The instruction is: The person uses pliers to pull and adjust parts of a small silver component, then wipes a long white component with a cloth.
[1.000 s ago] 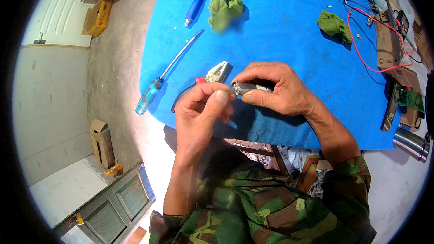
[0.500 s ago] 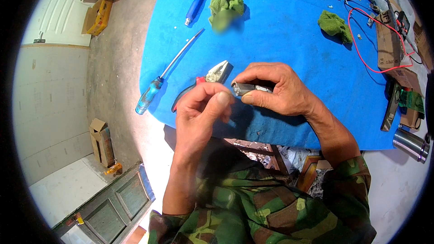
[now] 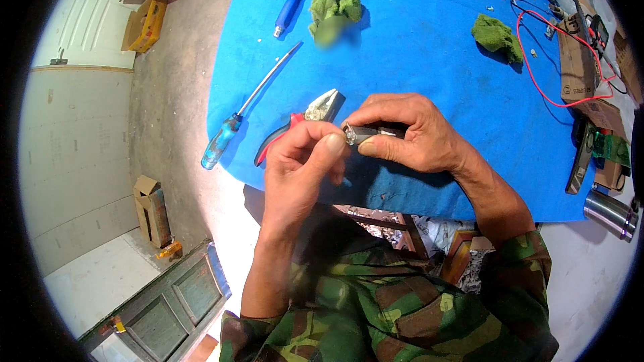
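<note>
Between the thumb and fingers of my right hand (image 3: 429, 135) is a small grey metal part (image 3: 365, 135), lying roughly level, its end toward my left hand. My left hand (image 3: 295, 169) is closed in a pinch right at that end, its thumb and forefinger tips meeting there. Whatever those fingertips hold is too small to name. Just beyond my left hand lie pliers (image 3: 323, 106) with red and black handles, partly covered by the hand. To the left rests a screwdriver (image 3: 221, 142) with a clear blue handle.
Farther off lie a second blue-handled screwdriver (image 3: 289, 13) and a crumpled green cloth (image 3: 335, 12). Another green cloth (image 3: 496, 37) sits at the right, near a red cable (image 3: 530, 84) and a cardboard box (image 3: 577, 60). A steel cylinder (image 3: 609, 214) stands at the blue tabletop's (image 3: 416, 47) right corner.
My left fingertips have shifted slightly right, up against the metal part's end. That part has turned a little in my right hand, which otherwise stays in place.
</note>
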Demonstrator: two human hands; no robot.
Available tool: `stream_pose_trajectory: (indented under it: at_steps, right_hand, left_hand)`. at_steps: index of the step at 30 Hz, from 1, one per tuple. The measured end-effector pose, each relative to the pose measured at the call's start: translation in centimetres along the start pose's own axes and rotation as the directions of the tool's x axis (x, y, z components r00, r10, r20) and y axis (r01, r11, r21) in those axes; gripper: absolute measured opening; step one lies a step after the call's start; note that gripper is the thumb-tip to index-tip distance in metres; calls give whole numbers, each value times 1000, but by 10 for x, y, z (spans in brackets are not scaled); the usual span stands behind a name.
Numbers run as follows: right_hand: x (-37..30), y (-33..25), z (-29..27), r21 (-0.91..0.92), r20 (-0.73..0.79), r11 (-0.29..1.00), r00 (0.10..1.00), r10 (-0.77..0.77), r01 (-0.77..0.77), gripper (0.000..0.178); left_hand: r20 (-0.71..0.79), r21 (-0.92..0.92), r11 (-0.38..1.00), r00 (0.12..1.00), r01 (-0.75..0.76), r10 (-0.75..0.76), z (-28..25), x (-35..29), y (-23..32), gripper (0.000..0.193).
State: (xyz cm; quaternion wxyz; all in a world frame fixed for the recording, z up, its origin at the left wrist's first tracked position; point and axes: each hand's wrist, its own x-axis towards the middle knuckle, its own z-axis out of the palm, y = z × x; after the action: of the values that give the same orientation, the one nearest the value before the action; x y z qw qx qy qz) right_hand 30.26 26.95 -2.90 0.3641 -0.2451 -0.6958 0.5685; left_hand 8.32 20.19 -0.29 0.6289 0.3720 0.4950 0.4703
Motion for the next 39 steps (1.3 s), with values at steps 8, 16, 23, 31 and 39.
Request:
stream_pose_trajectory:
  at_steps: [8,16,23,31,39]
  right_hand:
    - [0,-4,-2,-13,15,1000,1000,21,-21,29]
    - [0,-3,-2,46,20,999,1000,22,-23,28]
    - [0,-5,-5,49,60,998,998,23,-26,27]
    - [0,-1,-3,29,86,1000,996,7,-10,28]
    - [-3,-8,-8,169,58,971,985,162,-169,29]
  left_hand:
    - [0,8,999,999,36,-36,-3,1,-2,24]
    - [4,-82,986,989,145,-145,-1,2,4,20]
    - [68,-146,958,969,246,-238,-6,3,1,21]
    - [128,-185,936,952,300,-279,-8,2,1,23]
    - [91,-323,892,948,317,-304,3,-2,-2,27]
